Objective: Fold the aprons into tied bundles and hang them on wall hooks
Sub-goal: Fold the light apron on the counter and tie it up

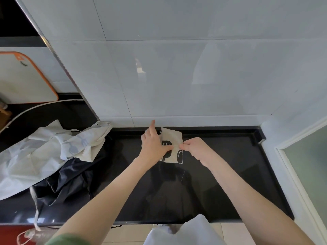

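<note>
A small folded cream apron with black print [172, 145] lies on the black countertop [221, 174] close to the tiled wall. My left hand [154, 145] presses on its left side, thumb on the cloth and forefinger pointing up. My right hand [194, 148] pinches the bundle's right edge between thumb and fingers. A crumpled white apron with pale blue utensil print [53, 152] lies at the left, partly on top of a dark navy apron [67, 184]. No wall hooks are in view.
A white cutting board with an orange rim [26, 76] leans at the far left behind a curved white cable [35, 107]. White tiled wall [177, 68] rises behind the counter. A frosted glass door frame [300, 174] borders the right. White cloth [185, 232] hangs below the counter's front edge.
</note>
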Demonstrator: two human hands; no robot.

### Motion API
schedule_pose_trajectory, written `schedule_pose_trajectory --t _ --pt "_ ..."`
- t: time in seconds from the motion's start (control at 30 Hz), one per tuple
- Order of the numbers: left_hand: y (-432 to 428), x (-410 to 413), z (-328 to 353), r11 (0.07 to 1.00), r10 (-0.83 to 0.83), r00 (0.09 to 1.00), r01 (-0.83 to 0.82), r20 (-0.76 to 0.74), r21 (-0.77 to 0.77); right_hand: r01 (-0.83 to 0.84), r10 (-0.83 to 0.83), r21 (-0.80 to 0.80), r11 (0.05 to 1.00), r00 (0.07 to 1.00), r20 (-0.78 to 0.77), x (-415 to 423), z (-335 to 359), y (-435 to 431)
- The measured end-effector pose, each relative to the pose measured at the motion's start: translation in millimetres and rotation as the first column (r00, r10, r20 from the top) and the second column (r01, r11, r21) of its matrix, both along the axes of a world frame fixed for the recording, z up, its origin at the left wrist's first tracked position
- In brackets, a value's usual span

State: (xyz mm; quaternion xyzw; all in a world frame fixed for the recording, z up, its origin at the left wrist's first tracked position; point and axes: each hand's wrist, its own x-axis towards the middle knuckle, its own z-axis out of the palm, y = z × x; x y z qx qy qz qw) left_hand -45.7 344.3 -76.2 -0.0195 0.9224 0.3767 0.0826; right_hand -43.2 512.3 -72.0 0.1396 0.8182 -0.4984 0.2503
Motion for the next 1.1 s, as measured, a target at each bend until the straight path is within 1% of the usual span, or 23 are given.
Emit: schedule_pose_trajectory --t 0.03,0.07,0.1,0.13,0.17,0.2,0.23,0.27,0.3,0.33,0.37,0.4,0.47,0.5,0.53,0.57,0.6,0.7,0.8,0.87,0.97,1.0,1.1 --pt "1.4 1.9 -6.0 0.987 -0.078 0.973 0.044 -0.217 -0.156 0.019 -0.019 0.008 1.000 1.000 0.003 -0.5 -7.1 -3.8" --pt "2.9 3.1 -12.3 0.962 -0.193 0.915 0.106 -0.354 -0.252 0.035 -0.035 0.030 0.999 0.999 0.007 -1.1 -14.7 -8.1" --pt "3.8 4.8 -17.1 0.936 -0.302 0.878 0.198 -0.373 -0.290 0.046 -0.047 0.058 0.997 0.999 0.014 -1.2 -22.5 -12.9" --pt "5.2 5.7 -19.2 0.884 -0.424 0.850 0.313 -0.312 -0.346 0.053 -0.055 0.081 0.995 0.998 0.021 -1.8 -29.3 -17.1" --pt "3.1 6.1 -28.2 0.814 -0.525 0.825 0.416 -0.209 -0.405 0.043 -0.047 0.096 0.994 0.998 0.042 -2.1 -39.2 -22.5" --pt "2.4 5.2 -35.3 0.750 -0.588 0.799 0.482 -0.124 -0.453 0.010 -0.016 0.119 0.993 0.999 0.046 -2.5 -46.6 -25.1" --pt "-0.4 3.5 -43.9 0.609 -0.668 0.744 0.531 -0.020 -0.589 -0.045 0.037 0.147 0.988 0.998 0.058 -3.5 -58.1 -29.8" --pt "-1.9 3.2 -49.5 0.478 -0.714 0.697 0.559 0.072 -0.677 -0.097 0.085 0.181 0.979 0.994 0.076 -4.5 -68.1 -32.7" --pt "-4.8 3.7 -56.1 0.327 -0.758 0.631 0.588 0.167 -0.740 -0.141 0.122 0.208 0.968 0.988 0.099 -3.9 -77.8 -35.2" --pt "-8.0 4.5 -63.6 0.272 -0.755 0.612 0.619 0.236 -0.737 -0.173 0.147 0.220 0.960 0.981 0.130 -2.9 -87.2 -36.5" --pt "-10.4 2.6 -75.9 0.279 -0.744 0.610 0.655 0.272 -0.702 -0.194 0.162 0.219 0.956 0.974 0.156 -1.9 -94.8 -37.6" --pt "-10.9 1.4 -84.0 0.321 -0.745 0.606 0.692 0.280 -0.646 -0.216 0.180 0.213 0.953 0.968 0.176 0.0 -102.2 -37.8" --pt "-11.6 0.6 -93.2 0.548 -0.646 0.705 0.695 0.293 -0.465 -0.265 0.230 0.211 0.941 0.957 0.174 4.8 -110.2 -36.0" --pt "-10.0 0.2 -101.9 0.707 -0.570 0.767 0.641 0.295 -0.300 -0.272 0.241 0.204 0.940 0.957 0.164 6.3 -113.8 -34.7" --pt "-10.2 -4.1 -109.1 0.790 -0.515 0.794 0.586 0.323 -0.182 -0.264 0.237 0.190 0.946 0.960 0.150 8.2 -115.8 -33.7" --pt "-12.8 -7.1 -112.2 0.835 -0.489 0.802 0.545 0.344 -0.082 -0.249 0.227 0.169 0.954 0.964 0.137 9.7 -116.9 -32.7" --pt "-13.9 -10.6 -116.1 0.858 -0.477 0.814 0.512 0.332 -0.024 -0.226 0.209 0.139 0.964 0.970 0.125 9.5 -117.7 -31.3" --pt "-16.5 -16.7 -125.5 0.887 -0.449 0.807 0.454 0.383 0.082 -0.158 0.152 0.056 0.986 0.983 0.106 8.2 -115.1 -24.8" --pt "-15.8 -18.3 -124.6 0.919 -0.395 0.826 0.354 0.402 0.174 -0.178 0.174 0.022 0.984 0.977 0.124 6.5 -111.1 -13.9" --pt "-16.7 -18.6 -123.2 0.929 -0.366 0.823 0.298 0.435 0.217 -0.205 0.199 0.030 0.978 0.970 0.143 6.9 -110.0 -5.0" --pt "-20.2 -16.4 -122.0 0.929 -0.307 0.808 0.141 0.503 0.341 -0.184 0.173 0.043 0.982 0.967 0.189 9.8 -111.3 6.6" --pt "-21.4 -16.4 -123.5 0.925 -0.285 0.815 0.095 0.504 0.369 -0.184 0.169 0.059 0.981 0.965 0.202 10.9 -112.1 9.0" --pt "-19.0 -13.9 -128.3 0.925 -0.237 0.850 0.050 0.470 0.377 -0.237 0.203 0.110 0.965 0.946 0.253 15.4 -113.3 11.5"
